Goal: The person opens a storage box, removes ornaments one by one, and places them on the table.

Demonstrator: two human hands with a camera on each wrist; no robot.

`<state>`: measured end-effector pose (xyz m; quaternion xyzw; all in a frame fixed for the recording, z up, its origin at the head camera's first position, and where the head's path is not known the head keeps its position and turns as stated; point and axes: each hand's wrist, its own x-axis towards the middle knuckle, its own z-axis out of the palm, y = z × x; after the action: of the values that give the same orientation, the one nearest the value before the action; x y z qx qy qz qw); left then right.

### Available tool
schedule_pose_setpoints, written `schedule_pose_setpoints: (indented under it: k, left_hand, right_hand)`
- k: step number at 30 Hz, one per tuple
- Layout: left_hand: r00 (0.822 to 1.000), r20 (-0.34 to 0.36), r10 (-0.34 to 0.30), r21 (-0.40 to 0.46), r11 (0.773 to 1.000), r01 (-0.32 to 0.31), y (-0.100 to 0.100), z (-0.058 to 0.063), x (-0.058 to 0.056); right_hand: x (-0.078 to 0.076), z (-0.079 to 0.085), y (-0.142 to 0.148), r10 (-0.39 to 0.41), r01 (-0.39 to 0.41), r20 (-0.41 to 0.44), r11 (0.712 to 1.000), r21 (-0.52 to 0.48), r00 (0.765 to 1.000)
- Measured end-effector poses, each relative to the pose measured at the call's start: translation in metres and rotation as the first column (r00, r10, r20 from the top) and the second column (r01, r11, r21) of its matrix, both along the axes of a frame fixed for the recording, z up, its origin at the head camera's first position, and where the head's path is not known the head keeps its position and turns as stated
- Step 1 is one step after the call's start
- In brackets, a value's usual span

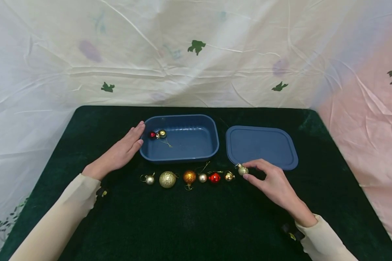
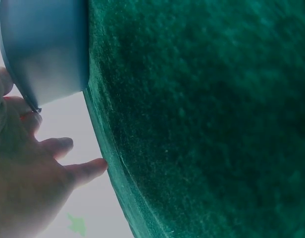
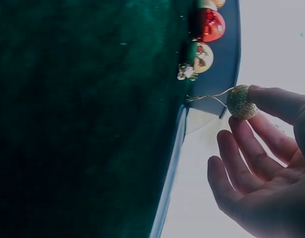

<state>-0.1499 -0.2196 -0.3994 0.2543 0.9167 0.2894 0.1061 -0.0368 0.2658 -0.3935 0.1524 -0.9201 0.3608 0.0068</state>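
My right hand (image 1: 276,185) pinches a small gold glitter bauble (image 1: 243,170) between thumb and fingertips, just below the lid. Its looped gold string (image 3: 207,97) dangles free in the right wrist view. My left hand (image 1: 125,148) rests with fairly straight fingers against the left end of a blue plastic box (image 1: 179,159); the left wrist view shows its fingertips (image 2: 33,119) at the box rim. Inside the box lie a dark red bauble (image 1: 152,135) and a shiny gold bauble (image 1: 162,133).
In front of the box runs a row of baubles: small silver (image 1: 149,179), large gold glitter (image 1: 167,179), orange (image 1: 189,177), pale (image 1: 202,177), red (image 1: 214,177) and shiny gold (image 1: 229,176). The blue lid (image 1: 261,145) lies flat right of the box on a dark green cloth (image 1: 183,224).
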Motion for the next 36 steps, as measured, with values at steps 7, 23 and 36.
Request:
schedule_pose_setpoints:
  k: [7, 23, 36]
  left_hand:
    - [1.000, 0.005, -0.001, 0.007, 1.000, 0.001, -0.001, -0.001, -0.001]
    - [1.000, 0.010, -0.003, 0.005, 1.000, 0.003, -0.001, -0.002, -0.001]
    - [1.000, 0.008, -0.006, 0.012, 1.000, 0.006, -0.002, -0.003, -0.001]
  right_hand:
    - [-0.002, -0.008, 0.003, 0.017, -0.018, 0.039, 1.000, 0.007, 0.999]
    - [-0.003, -0.016, 0.007, 0.029, -0.033, 0.065, 0.997, 0.063, 0.997]
    - [-0.002, -0.018, 0.008, 0.020, -0.026, 0.089, 0.997, 0.076, 0.996]
